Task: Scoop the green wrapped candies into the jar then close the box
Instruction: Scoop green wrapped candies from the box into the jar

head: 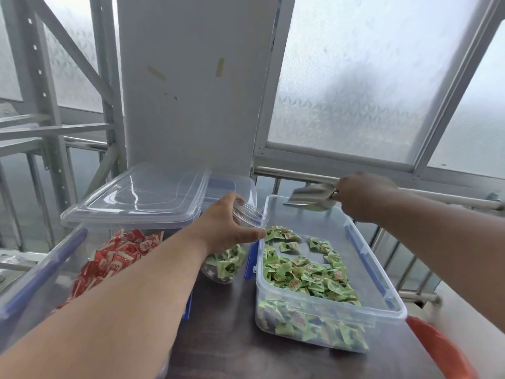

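Two clear plastic boxes share the dark desk (224, 332), with the hands working between and over them. Farthest to the left of the left hand sits the box of red wrapped candies (114, 258), its blue side clip (41, 272) hanging open and a loose clear lid (136, 198) laid across its far end. The left forearm crosses over this box on its way forward. The left hand (224, 222) curls round the neck of the jar (226, 263), thumb stretched toward the green box; the jar's wide mouth tips toward that box, and green wrapped candies already lie in its bottom. The jar stands on the desk just below and right of the hand, squeezed between the two boxes. Right of the jar lies the open box (328, 313), touching or nearly touching it, with the green wrapped candies (303, 272) heaped in its near half and thinning toward the far end. Above that bare far end, the right hand (360, 195) grips the handle of a metal scoop (314, 198), whose blade points left and looks to carry nothing. Behind the right hand runs a metal railing (297, 175) before frosted windows. Below the right forearm, an orange object (437, 348) edges the desk corner.
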### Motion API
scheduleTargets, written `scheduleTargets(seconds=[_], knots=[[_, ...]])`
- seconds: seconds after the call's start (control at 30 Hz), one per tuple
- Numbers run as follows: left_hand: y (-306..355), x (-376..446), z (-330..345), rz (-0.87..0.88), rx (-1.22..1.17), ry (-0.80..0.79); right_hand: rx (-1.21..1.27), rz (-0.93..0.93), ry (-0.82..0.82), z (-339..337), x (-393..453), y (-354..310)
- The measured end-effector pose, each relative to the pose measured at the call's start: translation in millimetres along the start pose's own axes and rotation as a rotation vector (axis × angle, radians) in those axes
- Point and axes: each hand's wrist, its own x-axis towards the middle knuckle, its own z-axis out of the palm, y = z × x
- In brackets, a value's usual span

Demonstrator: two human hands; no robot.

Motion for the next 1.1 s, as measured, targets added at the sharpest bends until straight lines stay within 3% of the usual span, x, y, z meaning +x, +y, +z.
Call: scheduleTargets(seconds=[0.23,0.4,0.57,0.7,1.1], knots=[[1,1,1,-0.002,0.001,0.004,-0.167,0.042,-0.024,48,-19,-19],[0,2,1,-0.006,0.016,0.004,-0.033,-0.008,0.046,72,-14,-38],[0,2,1,-0.015,0.000,-0.001,0.044,-0.244,0.096,85,-13,-56],[1,2,1,-0.018,0.004,0.003,0.065,-0.230,0.124,78,-12,-48],[3,0,3,-0.024,0.016,0.019,-0.170,-0.464,-0.168,39,-17,12]])
